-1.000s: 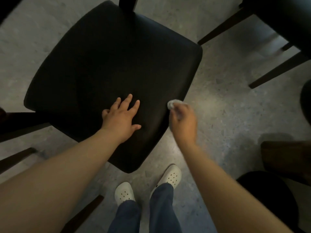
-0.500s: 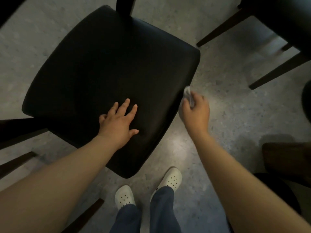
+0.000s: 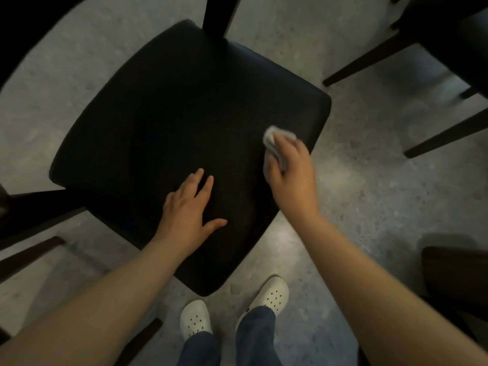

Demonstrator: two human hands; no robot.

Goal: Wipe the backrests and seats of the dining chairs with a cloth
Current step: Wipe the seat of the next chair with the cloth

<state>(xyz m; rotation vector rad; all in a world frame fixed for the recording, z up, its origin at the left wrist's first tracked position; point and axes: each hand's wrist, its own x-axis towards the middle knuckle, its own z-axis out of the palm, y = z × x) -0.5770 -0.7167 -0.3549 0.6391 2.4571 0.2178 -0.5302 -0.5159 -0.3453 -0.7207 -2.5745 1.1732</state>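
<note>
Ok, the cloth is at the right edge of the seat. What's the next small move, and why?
Probably draw the cloth leftward across the seat, toward its middle. The right hand grips it at the seat's right edge, so nearly all the seat lies to its left. The left hand rests flat near the front corner, so keep the stroke beyond its fingertips.

On a speckled grey floor [image 3: 383, 207], white clogs [image 3: 196, 318] and dark chair legs [image 3: 446, 134] are set. On the black seat [image 3: 184, 122] a left hand [image 3: 188, 210] is laid flat and a cloth [image 3: 270, 137] is pressed near the edge.
</note>
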